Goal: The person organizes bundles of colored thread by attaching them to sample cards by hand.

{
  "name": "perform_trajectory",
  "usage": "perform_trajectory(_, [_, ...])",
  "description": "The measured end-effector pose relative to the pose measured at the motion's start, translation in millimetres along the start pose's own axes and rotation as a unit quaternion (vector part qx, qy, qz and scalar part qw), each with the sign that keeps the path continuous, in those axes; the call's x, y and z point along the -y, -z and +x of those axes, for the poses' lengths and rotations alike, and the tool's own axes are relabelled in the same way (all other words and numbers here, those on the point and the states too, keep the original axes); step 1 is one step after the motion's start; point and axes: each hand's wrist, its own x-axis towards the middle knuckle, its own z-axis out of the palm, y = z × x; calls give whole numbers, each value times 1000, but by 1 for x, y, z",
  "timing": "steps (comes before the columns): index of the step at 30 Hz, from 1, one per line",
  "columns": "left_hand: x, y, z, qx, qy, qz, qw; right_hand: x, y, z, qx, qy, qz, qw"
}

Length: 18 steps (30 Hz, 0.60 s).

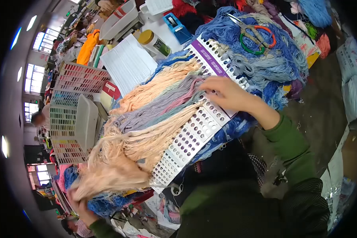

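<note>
A long white card punched with rows of round holes [186, 137], with a purple printed band, lies across a heap of blue yarn [210, 33]. Hanks of embroidery thread hang from its edge: peach [158, 83], grey-lilac [146, 107], pink, teal and cream [150, 141]. My right hand [224, 93] rests over the card, fingers curled and pinched at the thread ends by the holes. At lower left, my left hand [81, 206] is closed around the far end of the cream thread, which is blurred there. The thread hides part of its fingers.
Scissors with red and green handles [258, 39] lie on the blue yarn. Beyond the hanks are paper sheets [129, 63], a yellow-lidded jar [154, 41], a blue tape dispenser [176, 27] and a white plastic basket [69, 111]. Other people are at the far left.
</note>
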Motion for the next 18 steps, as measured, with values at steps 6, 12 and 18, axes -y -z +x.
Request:
perform_trajectory(6, [-24, 116, -72, -98, -96, 266, 954, -3, 33, -22, 111, 43, -295, 948])
perform_trajectory(12, [42, 143, -101, -121, 69, 190, 972, 73, 108, -39, 362, -259, -407, 797])
perform_trajectory(18, [92, 60, -134, 22, 355, -111, 928, 87, 53, -45, 145, -71, -168, 973])
